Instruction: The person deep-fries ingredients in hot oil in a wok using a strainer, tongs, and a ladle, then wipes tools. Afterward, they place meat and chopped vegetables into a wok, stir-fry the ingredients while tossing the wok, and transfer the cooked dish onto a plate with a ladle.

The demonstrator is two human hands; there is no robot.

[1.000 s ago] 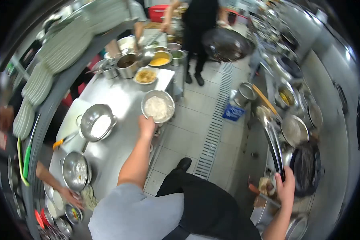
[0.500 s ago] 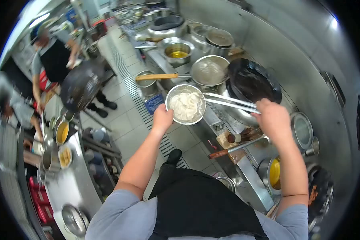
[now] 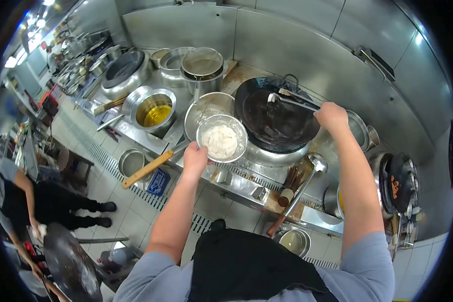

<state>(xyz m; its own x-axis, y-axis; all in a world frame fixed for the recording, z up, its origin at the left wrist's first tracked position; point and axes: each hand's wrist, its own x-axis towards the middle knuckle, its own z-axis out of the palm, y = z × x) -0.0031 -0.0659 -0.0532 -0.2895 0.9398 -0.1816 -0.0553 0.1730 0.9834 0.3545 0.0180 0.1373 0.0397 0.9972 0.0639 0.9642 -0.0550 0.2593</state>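
Observation:
My left hand (image 3: 194, 161) grips the near-left rim of a metal bowl (image 3: 241, 133) holding white, batter-like coated pieces (image 3: 221, 141). The bowl is held in front of a larger light metal pan (image 3: 196, 123) with a wooden handle. My right hand (image 3: 332, 117) is closed around metal tongs (image 3: 298, 102), which reach left over a dark wok (image 3: 274, 126) on the stove. At the tong tips are small whitish bits (image 3: 272, 97); whether they are gripped or just clinging I cannot tell. The wok's inside looks dark and shiny.
A pot (image 3: 170, 113) of yellow liquid stands left on the counter, near stacked pots and a strainer (image 3: 202, 61). Right of the wok lie a ladle (image 3: 312, 173) and a bamboo brush (image 3: 289, 189). Co-workers (image 3: 22, 186) stand at lower left beside another wok (image 3: 70, 261).
My view has turned right toward the stove. The tongs have left the bowl and now extend over the wok with whitish bits at their tips. My left hand still holds the bowl.

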